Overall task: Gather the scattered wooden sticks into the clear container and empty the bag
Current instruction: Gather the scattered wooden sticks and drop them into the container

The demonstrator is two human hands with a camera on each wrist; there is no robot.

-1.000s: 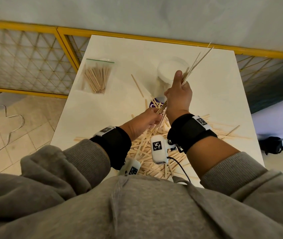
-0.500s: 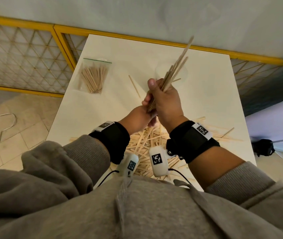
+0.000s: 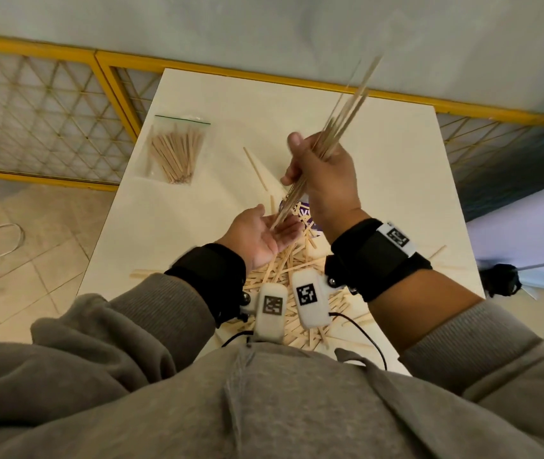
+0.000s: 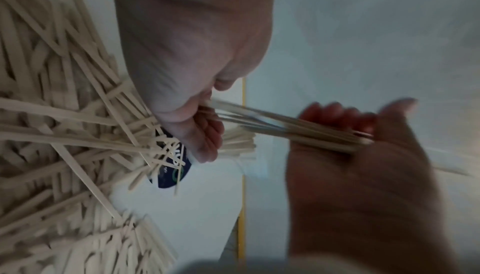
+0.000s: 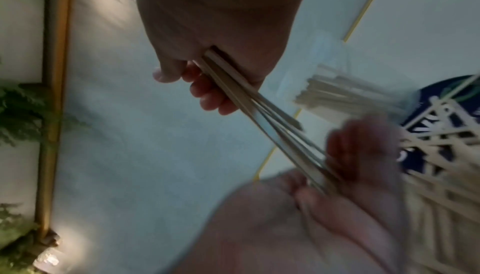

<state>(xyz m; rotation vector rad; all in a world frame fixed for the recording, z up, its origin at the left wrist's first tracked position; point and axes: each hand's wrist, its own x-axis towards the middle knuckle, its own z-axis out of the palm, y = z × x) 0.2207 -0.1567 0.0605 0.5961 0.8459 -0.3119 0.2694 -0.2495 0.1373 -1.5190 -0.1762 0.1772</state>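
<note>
sticks [image 3: 283, 270]: pale tan, you see
table [image 3: 197, 210]: cream white
fence [image 3: 48, 107]: yellow frame, diamond mesh
wrist straps [image 3: 373, 256]: black

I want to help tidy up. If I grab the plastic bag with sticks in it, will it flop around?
Probably a bit. The plastic bag looks thin and clear, so its empty top edge would likely sag. The sticks inside lie packed side by side, which should keep the middle fairly stiff. It probably feels light, since the right hand easily lifts a similar bundle.
</note>
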